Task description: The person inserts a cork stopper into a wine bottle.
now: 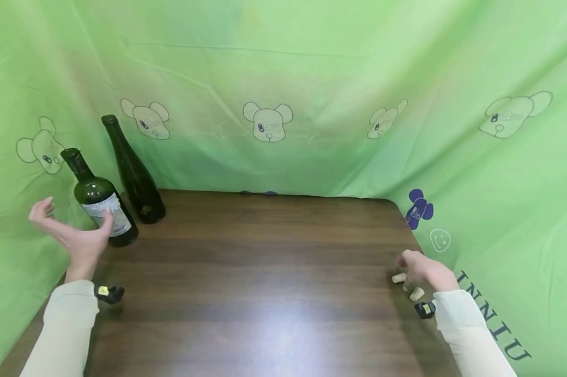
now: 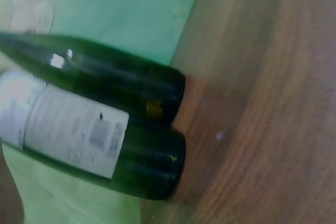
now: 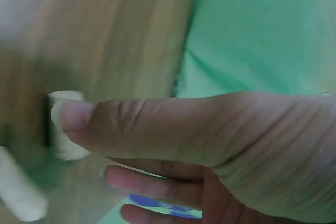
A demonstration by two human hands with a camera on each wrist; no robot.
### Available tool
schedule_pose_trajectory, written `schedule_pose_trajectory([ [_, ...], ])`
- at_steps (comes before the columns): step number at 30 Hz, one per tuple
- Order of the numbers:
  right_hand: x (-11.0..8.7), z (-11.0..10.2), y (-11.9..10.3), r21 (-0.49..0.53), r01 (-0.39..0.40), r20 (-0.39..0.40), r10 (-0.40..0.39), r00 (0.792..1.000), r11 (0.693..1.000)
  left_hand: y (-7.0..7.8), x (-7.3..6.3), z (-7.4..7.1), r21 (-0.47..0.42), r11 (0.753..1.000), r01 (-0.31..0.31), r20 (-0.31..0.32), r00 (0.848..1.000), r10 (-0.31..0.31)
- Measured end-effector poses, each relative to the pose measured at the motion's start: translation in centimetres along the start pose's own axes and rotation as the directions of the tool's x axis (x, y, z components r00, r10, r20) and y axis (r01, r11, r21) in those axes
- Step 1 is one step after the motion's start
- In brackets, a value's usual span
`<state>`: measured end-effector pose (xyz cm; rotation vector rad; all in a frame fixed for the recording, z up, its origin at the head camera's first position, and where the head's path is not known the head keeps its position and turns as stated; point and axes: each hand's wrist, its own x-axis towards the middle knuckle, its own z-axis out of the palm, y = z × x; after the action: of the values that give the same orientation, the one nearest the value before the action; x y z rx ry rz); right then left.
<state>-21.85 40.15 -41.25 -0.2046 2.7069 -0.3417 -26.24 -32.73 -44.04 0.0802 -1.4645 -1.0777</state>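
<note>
A green wine bottle with a white label (image 1: 118,217) stands upright at the table's left edge. Behind it is a taller, slimmer dark green bottle (image 1: 139,183). My left hand (image 1: 83,238) is beside the labelled bottle, thumb and fingers spread wide, the thumb overlapping the label in the head view. In the left wrist view the two bottles lie side by side across the picture. Low over the right edge, my right hand (image 1: 425,268) reaches down among small pale corks (image 1: 416,294). In the right wrist view its thumb overlaps one cork (image 3: 71,148); the other fingers are loosely bent.
A brown wooden table (image 1: 264,251) spreads between the hands. Green cloth (image 1: 312,68) printed with bear heads hangs along its back and both sides, close behind the bottles. Another cork (image 3: 23,190) lies at the lower left of the right wrist view.
</note>
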Motion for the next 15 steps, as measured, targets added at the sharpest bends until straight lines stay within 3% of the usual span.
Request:
schedule_pose_trajectory([
  [2, -0.1, 0.7, 0.6, 0.013, -0.015, -0.001, 0.015, 1.000, 1.000, -0.9, 0.4, -0.5, 0.037, 0.986, 0.163, 0.058, 0.985, -0.165],
  [3, -0.1, 1.0, 0.9, 0.011, -0.011, -0.013, 0.011, 1.000, 1.000, -1.4, 0.6, -0.7, 0.065, 0.966, 0.249, 0.103, 0.961, -0.255],
  [5, 0.0, 1.8, 1.4, 0.018, 0.005, -0.042, -0.004, 0.999, 1.000, -2.6, 0.8, -1.0, 0.133, 0.909, 0.395, 0.189, 0.890, -0.414],
  [7, 0.2, 2.4, 1.9, 0.021, 0.031, -0.079, -0.030, 0.996, 0.999, -3.8, 1.0, -1.2, 0.205, 0.848, 0.489, 0.270, 0.804, -0.529],
  [8, 0.3, 2.8, 2.2, 0.019, 0.045, -0.103, -0.043, 0.994, 0.999, -4.4, 1.1, -1.2, 0.235, 0.820, 0.521, 0.309, 0.760, -0.572],
  [9, 0.4, 3.0, 2.5, 0.016, 0.068, -0.123, -0.065, 0.990, 0.998, -5.0, 1.1, -1.2, 0.269, 0.801, 0.535, 0.336, 0.727, -0.599],
  [11, 0.6, 3.5, 3.0, 0.010, 0.100, -0.157, -0.097, 0.983, 0.995, -6.0, 1.1, -1.0, 0.307, 0.783, 0.541, 0.385, 0.681, -0.622],
  [13, 0.8, 3.7, 3.3, 0.004, 0.121, -0.175, -0.118, 0.977, 0.993, -6.8, 1.2, -0.8, 0.338, 0.780, 0.526, 0.429, 0.652, -0.625],
  [15, 0.8, 3.7, 3.4, 0.002, 0.139, -0.182, -0.136, 0.974, 0.990, -7.3, 1.3, -0.6, 0.360, 0.786, 0.503, 0.458, 0.638, -0.619],
])
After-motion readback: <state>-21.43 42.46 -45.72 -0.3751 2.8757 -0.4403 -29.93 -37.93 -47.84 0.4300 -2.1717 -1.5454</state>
